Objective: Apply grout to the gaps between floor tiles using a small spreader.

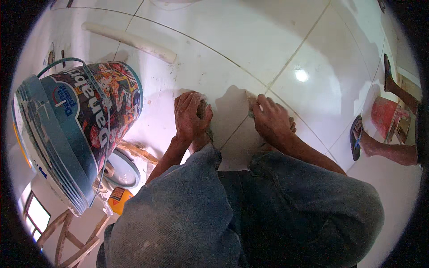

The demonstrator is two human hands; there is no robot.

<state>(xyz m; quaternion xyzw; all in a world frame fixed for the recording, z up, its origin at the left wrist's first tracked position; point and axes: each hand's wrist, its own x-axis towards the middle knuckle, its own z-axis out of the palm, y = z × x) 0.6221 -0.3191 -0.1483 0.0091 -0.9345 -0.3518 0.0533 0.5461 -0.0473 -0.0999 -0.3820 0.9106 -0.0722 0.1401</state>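
My left hand [190,114] is closed, its fingers bent over a grey-green, dusty thing [202,109] that shows between thumb and fingers; its kind I cannot make out. Across from it, my right hand [275,118] is closed low over the white tiles [232,123], knuckles up. A small pale piece [251,109] shows at its fingertips, next to a joint between tiles; most of it is hidden by the hand. Both forearms reach forward past my bent knees in worn blue jeans [178,210].
A large paint bucket [105,100] leans at left, beside a pale tube [134,43]. Near it are a round lid [134,174], a yellow container [119,199] and a wooden frame [67,236]. At right are another person's sandalled foot [357,136] and a red bucket [382,117].
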